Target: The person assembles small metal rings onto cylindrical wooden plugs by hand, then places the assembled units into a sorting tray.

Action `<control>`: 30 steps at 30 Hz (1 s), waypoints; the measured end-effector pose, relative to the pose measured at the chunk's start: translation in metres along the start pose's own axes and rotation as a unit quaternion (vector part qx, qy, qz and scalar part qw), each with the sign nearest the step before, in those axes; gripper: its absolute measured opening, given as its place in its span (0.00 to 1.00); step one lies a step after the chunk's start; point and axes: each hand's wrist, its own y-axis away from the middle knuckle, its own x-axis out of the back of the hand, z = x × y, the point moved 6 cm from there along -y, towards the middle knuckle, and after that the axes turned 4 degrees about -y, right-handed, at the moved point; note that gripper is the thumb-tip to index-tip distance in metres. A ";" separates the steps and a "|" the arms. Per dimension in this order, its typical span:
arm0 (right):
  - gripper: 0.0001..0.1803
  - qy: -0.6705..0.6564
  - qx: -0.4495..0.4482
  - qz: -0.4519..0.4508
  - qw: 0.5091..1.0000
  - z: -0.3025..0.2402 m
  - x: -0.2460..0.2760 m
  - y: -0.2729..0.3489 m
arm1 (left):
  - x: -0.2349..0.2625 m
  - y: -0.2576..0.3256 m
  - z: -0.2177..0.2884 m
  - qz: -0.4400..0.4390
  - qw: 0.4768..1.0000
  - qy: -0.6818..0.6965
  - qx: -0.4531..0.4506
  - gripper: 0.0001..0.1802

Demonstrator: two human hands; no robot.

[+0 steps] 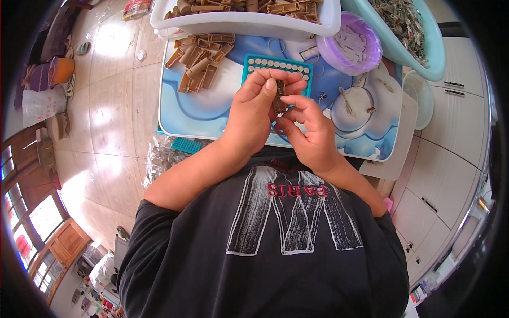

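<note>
Over the near edge of a blue and white patterned table (180, 116), my left hand (249, 114) grips a small brown plastic case (279, 100) with its hollow side showing. My right hand (313, 127) has its fingers closed around the case's lower end. Whether the right fingertips also pinch something small is hidden. Just beyond both hands lies a teal tray (277, 56) with rows of round, pale-topped pieces (278, 65). A loose pile of similar brown cases (200, 61) sits to the left of the tray.
A white bin (244, 25) of brown pieces stands at the back. A purple-lined basin (324, 52) holds white scraps. To its right, a light blue tub (436, 47) contains greyish bundles. Thin strands (347, 103) lie on the table's right. A small teal tray (185, 145) rests at lower left.
</note>
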 end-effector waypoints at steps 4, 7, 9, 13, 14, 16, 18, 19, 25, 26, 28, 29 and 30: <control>0.17 0.056 0.024 0.013 0.998 0.002 0.003 -0.001 | -0.002 0.002 0.000 -0.007 1.000 0.012 0.010 0.12; 0.14 0.149 0.102 0.008 0.984 -0.009 0.003 -0.003 | -0.002 0.002 0.001 -0.004 1.000 0.012 0.016 0.12; 0.13 0.184 0.132 0.006 0.974 -0.013 0.003 -0.003 | -0.002 0.003 0.001 0.000 1.000 0.011 0.021 0.12; 0.12 0.260 0.143 -0.020 0.955 -0.015 0.002 -0.006 | 0.001 0.003 -0.002 0.009 0.999 -0.013 0.028 0.12; 0.12 0.284 0.152 -0.040 0.946 -0.017 0.001 -0.007 | 0.003 0.003 -0.003 0.014 0.999 -0.010 0.028 0.12; 0.11 0.279 0.162 -0.024 0.946 -0.024 0.004 -0.009 | 0.002 0.004 -0.003 0.013 0.999 -0.015 0.042 0.12; 0.10 0.273 0.171 -0.009 0.946 -0.026 0.006 -0.009 | 0.001 0.007 -0.004 0.012 0.998 -0.019 0.055 0.12; 0.10 0.277 0.176 0.007 0.945 -0.026 0.007 -0.010 | 0.000 0.007 -0.004 0.005 0.999 -0.012 0.050 0.12; 0.08 0.274 0.167 0.008 0.947 -0.022 0.012 -0.008 | 0.004 0.008 -0.009 -0.002 0.998 -0.019 0.064 0.14; 0.07 0.257 0.165 0.018 0.952 -0.023 0.014 -0.008 | 0.006 0.010 -0.010 -0.002 0.996 -0.046 0.077 0.15; 0.07 0.244 0.138 0.036 0.959 -0.020 0.018 -0.011 | 0.007 0.012 -0.008 -0.016 0.993 -0.081 0.079 0.17; 0.07 0.233 0.111 0.056 0.964 -0.019 0.022 -0.013 | 0.007 0.013 -0.008 -0.033 0.989 -0.117 0.081 0.19; 0.07 0.234 0.111 0.056 0.964 -0.020 0.022 -0.014 | 0.008 0.013 -0.009 -0.033 0.989 -0.116 0.081 0.19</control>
